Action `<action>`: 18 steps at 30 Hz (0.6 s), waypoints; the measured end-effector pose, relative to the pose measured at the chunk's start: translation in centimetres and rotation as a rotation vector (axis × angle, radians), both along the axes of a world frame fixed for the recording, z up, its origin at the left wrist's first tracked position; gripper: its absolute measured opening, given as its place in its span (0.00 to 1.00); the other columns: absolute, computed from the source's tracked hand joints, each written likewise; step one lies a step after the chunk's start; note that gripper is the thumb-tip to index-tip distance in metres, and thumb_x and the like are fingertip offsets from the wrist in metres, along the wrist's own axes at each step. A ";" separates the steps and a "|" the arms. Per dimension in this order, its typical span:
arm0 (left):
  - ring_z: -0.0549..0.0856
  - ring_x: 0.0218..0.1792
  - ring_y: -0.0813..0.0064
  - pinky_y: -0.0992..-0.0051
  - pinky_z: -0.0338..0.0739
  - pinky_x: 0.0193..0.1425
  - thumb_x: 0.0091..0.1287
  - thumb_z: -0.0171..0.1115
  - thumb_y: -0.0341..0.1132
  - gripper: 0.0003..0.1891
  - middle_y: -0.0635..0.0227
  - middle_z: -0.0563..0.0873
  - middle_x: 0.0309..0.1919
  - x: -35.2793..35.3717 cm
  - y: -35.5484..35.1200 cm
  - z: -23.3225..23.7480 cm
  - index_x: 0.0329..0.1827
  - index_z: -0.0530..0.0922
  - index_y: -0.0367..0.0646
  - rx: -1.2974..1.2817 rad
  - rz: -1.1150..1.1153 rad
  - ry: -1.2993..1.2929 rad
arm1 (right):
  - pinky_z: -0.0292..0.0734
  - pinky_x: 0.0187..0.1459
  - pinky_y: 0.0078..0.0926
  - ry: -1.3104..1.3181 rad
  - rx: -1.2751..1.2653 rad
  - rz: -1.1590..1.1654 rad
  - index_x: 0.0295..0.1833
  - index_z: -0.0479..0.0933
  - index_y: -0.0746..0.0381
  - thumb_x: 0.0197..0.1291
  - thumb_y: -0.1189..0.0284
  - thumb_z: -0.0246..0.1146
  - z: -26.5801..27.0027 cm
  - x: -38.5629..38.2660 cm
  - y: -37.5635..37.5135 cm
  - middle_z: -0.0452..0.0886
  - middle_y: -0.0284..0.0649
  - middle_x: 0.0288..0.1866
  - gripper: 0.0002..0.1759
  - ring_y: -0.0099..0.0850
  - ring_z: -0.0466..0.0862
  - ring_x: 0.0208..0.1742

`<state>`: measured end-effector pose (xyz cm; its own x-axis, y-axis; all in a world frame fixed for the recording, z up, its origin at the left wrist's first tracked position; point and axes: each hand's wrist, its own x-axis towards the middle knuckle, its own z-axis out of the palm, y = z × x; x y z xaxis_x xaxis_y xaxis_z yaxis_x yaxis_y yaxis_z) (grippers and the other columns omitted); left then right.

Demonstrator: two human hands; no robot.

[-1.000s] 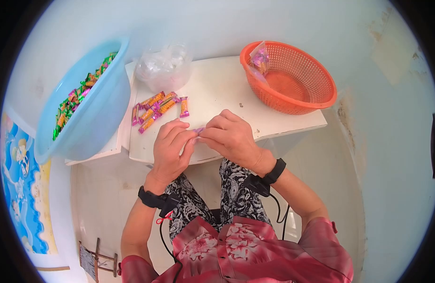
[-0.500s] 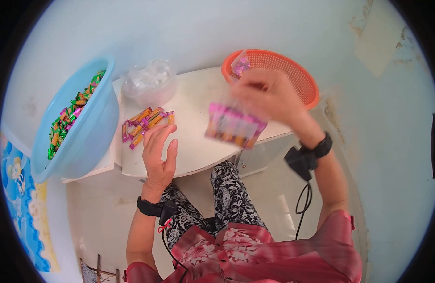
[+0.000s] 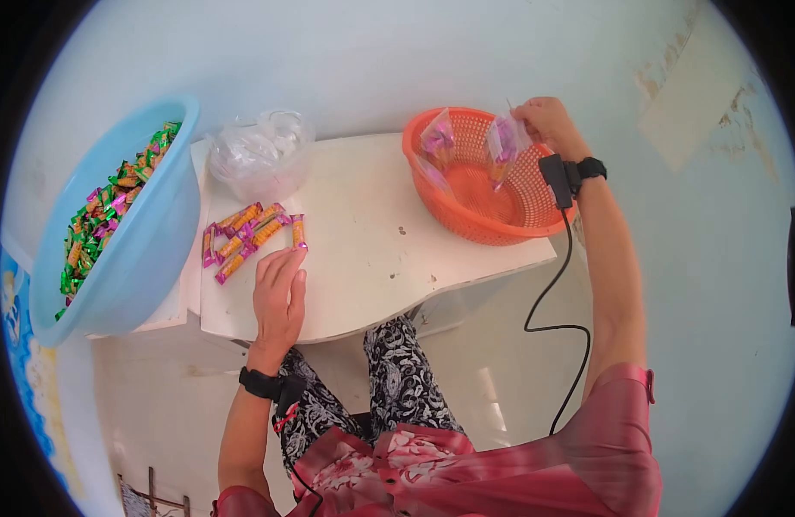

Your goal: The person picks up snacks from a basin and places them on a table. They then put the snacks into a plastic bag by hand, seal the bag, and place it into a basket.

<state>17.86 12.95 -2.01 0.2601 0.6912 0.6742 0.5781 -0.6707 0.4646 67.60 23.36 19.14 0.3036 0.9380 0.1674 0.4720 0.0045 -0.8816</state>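
My right hand (image 3: 544, 121) grips the top of a clear bag (image 3: 504, 146) with purple-wrapped sweets, which hangs inside the orange basket (image 3: 466, 226). Another clear bag (image 3: 439, 145) of sweets leans on the basket's left side. My left hand (image 3: 279, 297) rests at the table's front, its fingers loosely apart and its fingertips touching or just beside the lower end of a single wrapped sweet (image 3: 298, 230). Several more orange and purple sweets (image 3: 242, 234) lie in a loose group to its upper left.
A large blue basin (image 3: 169, 224) full of green and purple wrapped sweets stands tilted at the left. Behind the loose sweets is a clear tub (image 3: 261, 168) with plastic bags. The white table (image 3: 363, 241) has a curved front edge. A black cable hangs from my right wrist.
My right hand has moved right and away from me, carrying the bag from above the table's front into the orange basket. The view has shifted slightly. My left hand has stayed near the sweets.
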 end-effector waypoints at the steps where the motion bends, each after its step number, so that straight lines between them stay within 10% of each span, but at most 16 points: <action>1: 0.82 0.67 0.49 0.55 0.75 0.74 0.80 0.59 0.28 0.18 0.51 0.88 0.61 0.0 -0.1 0.1 0.69 0.84 0.34 -0.001 -0.003 -0.004 | 0.69 0.22 0.27 -0.015 -0.022 -0.025 0.30 0.81 0.65 0.64 0.76 0.72 -0.5 0.5 0.8 0.77 0.34 0.24 0.10 0.24 0.74 0.22; 18: 0.83 0.67 0.51 0.57 0.80 0.71 0.69 0.64 0.20 0.21 0.56 0.89 0.64 -1.2 -0.3 1.6 0.66 0.86 0.36 0.014 -0.092 -0.025 | 0.96 0.35 0.41 -0.146 -0.320 -0.201 0.42 0.83 0.79 0.63 0.79 0.68 -7.2 0.7 13.6 0.90 0.57 0.37 0.11 0.48 0.95 0.34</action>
<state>16.68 12.66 -0.40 0.3050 0.6557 0.6907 0.5025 -0.7269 0.4682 68.28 36.92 11.94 0.4810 0.8741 -0.0684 0.5560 -0.3644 -0.7471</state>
